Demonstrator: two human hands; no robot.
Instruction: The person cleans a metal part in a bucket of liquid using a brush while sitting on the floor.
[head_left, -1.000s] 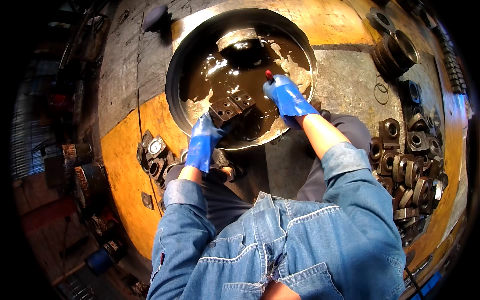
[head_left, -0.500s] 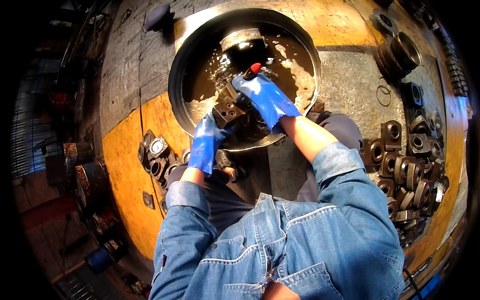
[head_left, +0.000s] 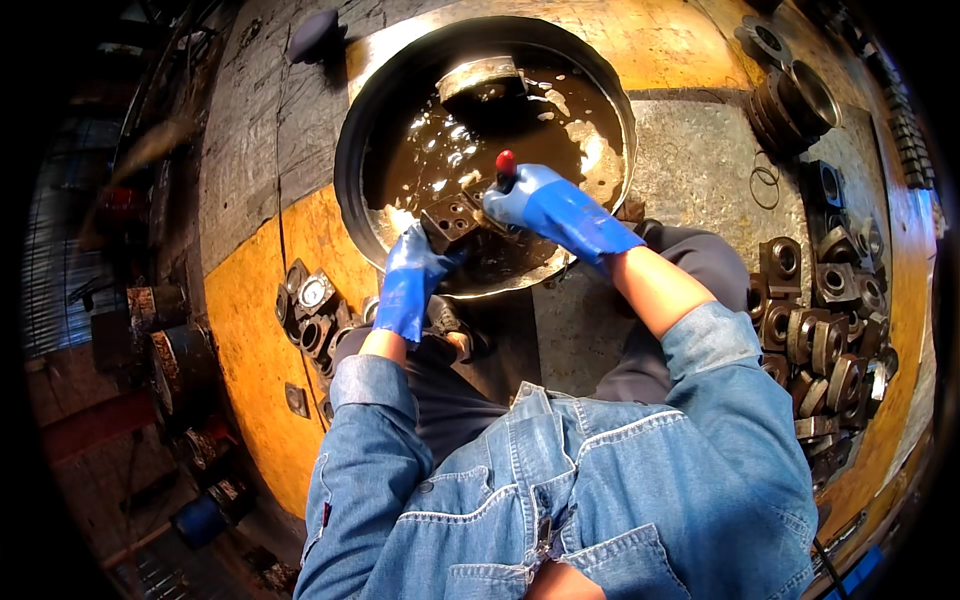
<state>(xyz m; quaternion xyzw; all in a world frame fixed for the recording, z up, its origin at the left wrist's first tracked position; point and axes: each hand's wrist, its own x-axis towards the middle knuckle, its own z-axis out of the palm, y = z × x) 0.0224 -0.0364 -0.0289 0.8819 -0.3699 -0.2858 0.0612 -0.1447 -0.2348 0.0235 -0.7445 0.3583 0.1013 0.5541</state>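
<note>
Both my hands wear blue rubber gloves above a wide round basin (head_left: 352,215) of dark, murky liquid. My left hand (head_left: 412,268) is closed on the near left edge of a dark metal block (head_left: 452,217) with several round holes, held tilted over the liquid. In my right hand (head_left: 530,194) is a tool with a red-ended black handle (head_left: 506,163). Its working end is down beside the block's right side, mostly hidden by the glove, so its kind is unclear. A curved metal piece (head_left: 480,77) juts out of the liquid at the basin's far side.
Many bored metal blocks (head_left: 820,340) lie heaped at the right. A smaller group of metal parts (head_left: 315,295) lies left of the basin. Ribbed metal cylinders (head_left: 795,108) and thin rings (head_left: 765,188) rest at the far right. A dark rounded object (head_left: 314,36) sits at far left.
My right hand has moved right and slightly nearer with the red-ended tool, its elbow swinging outward. My left hand keeps hold of the block almost in place. Splashing around the block has calmed.
</note>
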